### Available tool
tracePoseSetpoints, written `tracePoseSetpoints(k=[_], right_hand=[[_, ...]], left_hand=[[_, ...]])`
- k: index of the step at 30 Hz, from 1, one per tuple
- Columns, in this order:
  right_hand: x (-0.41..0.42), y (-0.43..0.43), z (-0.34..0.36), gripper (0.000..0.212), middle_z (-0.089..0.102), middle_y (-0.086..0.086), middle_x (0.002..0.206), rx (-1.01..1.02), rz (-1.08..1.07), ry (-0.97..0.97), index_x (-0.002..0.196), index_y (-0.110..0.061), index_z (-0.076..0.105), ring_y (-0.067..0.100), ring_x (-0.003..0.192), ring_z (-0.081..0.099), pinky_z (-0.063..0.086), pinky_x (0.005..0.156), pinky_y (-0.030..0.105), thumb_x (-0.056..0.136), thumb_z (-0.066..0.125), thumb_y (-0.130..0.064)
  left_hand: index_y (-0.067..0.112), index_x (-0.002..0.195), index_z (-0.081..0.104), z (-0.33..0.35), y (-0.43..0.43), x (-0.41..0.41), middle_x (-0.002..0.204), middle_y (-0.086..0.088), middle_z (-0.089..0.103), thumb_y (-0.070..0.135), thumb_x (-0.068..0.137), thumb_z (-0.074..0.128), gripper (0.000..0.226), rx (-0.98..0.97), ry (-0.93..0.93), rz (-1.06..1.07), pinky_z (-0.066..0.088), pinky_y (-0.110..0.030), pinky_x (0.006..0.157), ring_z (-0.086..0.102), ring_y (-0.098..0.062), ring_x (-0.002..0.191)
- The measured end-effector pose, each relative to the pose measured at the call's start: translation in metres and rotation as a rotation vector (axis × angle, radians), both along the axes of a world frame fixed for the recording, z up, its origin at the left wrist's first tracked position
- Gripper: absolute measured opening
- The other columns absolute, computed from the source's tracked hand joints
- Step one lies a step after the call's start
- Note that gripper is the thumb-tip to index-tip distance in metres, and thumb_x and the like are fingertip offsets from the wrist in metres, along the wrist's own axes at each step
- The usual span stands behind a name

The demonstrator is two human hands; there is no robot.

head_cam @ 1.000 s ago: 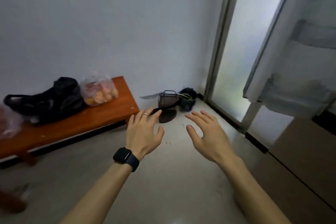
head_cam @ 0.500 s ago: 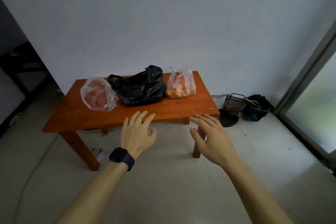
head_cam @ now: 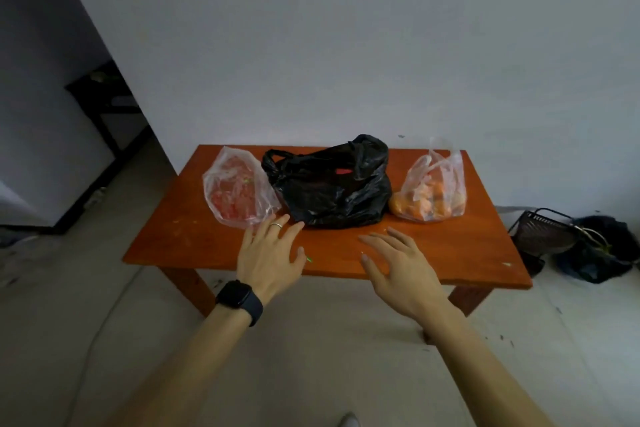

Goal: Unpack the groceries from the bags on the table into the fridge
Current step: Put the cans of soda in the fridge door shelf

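Note:
Three bags stand in a row on a low orange-brown wooden table [head_cam: 450, 253]. At the left is a clear bag of red produce [head_cam: 235, 194], in the middle a black plastic bag [head_cam: 329, 191] with something red showing at its opening, at the right a clear bag of orange fruit [head_cam: 429, 194]. My left hand [head_cam: 270, 256], with a ring and a dark watch, hovers with spread fingers just in front of the red bag and the black bag. My right hand [head_cam: 398, 267] is held out flat over the table's front edge, holding nothing. The fridge is out of view.
A dark wire basket [head_cam: 540, 229] and a dark bag [head_cam: 602, 250] sit on the floor by the wall to the table's right. A dark doorway with a black frame [head_cam: 104, 104] opens at the left. Pale tiled floor lies between me and the table.
The view has swung left from the fridge door to the table, which now sits centred and closer. Both hands have reached forward over the table's front edge, still holding nothing.

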State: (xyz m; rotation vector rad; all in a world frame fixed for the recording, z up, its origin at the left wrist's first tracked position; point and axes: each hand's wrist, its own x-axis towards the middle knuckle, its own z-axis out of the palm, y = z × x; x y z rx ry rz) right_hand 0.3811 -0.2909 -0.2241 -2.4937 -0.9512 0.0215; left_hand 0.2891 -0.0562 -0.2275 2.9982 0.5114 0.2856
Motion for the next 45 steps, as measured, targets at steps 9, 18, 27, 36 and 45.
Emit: tracePoseSetpoints(k=[9, 18, 27, 36, 45], right_hand=[[0.112, 0.087, -0.029, 0.051, 0.045, -0.014, 0.15, -0.055, 0.067, 0.11, 0.147, -0.037, 0.044, 0.012, 0.149, 0.021, 0.03, 0.118, 0.033, 0.1, 0.035, -0.056], [0.237, 0.162, -0.045, 0.062, 0.037, -0.007, 0.157, -0.071, -0.026, 0.013, 0.146, -0.03, 0.048, 0.014, 0.151, 0.017, 0.026, 0.12, 0.038, 0.098, 0.023, -0.062], [0.384, 0.241, -0.073, 0.047, 0.045, -0.008, 0.153, -0.42, -0.015, -0.053, 0.145, -0.028, 0.049, 0.015, 0.151, 0.021, 0.004, 0.123, 0.044, 0.101, 0.04, -0.043], [0.454, 0.244, -0.132, 0.074, 0.023, 0.001, 0.163, -0.882, 0.023, 0.213, 0.156, -0.032, 0.02, 0.027, 0.151, 0.016, 0.009, 0.121, 0.054, 0.093, 0.052, -0.054], [0.471, 0.23, -0.182, 0.104, 0.031, 0.002, 0.157, -0.846, -0.101, 0.364, 0.155, -0.036, 0.002, 0.036, 0.147, 0.019, 0.023, 0.115, 0.061, 0.077, 0.065, -0.065]], left_hand=[[0.033, 0.146, 0.043, -0.023, 0.088, 0.115, 0.151, 0.001, 0.044, 0.047, 0.093, 0.043, 0.055, -0.066, 0.08, 0.027, 0.03, -0.05, 0.116, 0.033, -0.025, 0.143], [0.031, 0.153, 0.03, -0.062, 0.156, 0.258, 0.164, 0.0, 0.018, 0.051, 0.1, 0.031, 0.057, -0.095, 0.162, -0.191, 0.005, -0.047, 0.122, 0.009, -0.023, 0.152], [0.02, 0.136, 0.055, -0.107, 0.212, 0.375, 0.14, -0.004, 0.051, 0.044, 0.097, 0.038, 0.048, -0.106, 0.311, -0.498, 0.036, -0.036, 0.106, 0.043, -0.025, 0.131], [0.016, 0.154, 0.024, -0.171, 0.24, 0.453, 0.154, -0.009, 0.036, 0.077, 0.085, 0.04, 0.094, 0.008, 0.623, -0.536, 0.018, -0.048, 0.119, 0.025, -0.032, 0.145], [0.02, 0.15, 0.029, -0.214, 0.248, 0.472, 0.146, -0.005, 0.041, 0.067, 0.083, 0.059, 0.087, -0.099, 0.715, -0.571, 0.043, -0.046, 0.1, 0.041, -0.031, 0.128]])
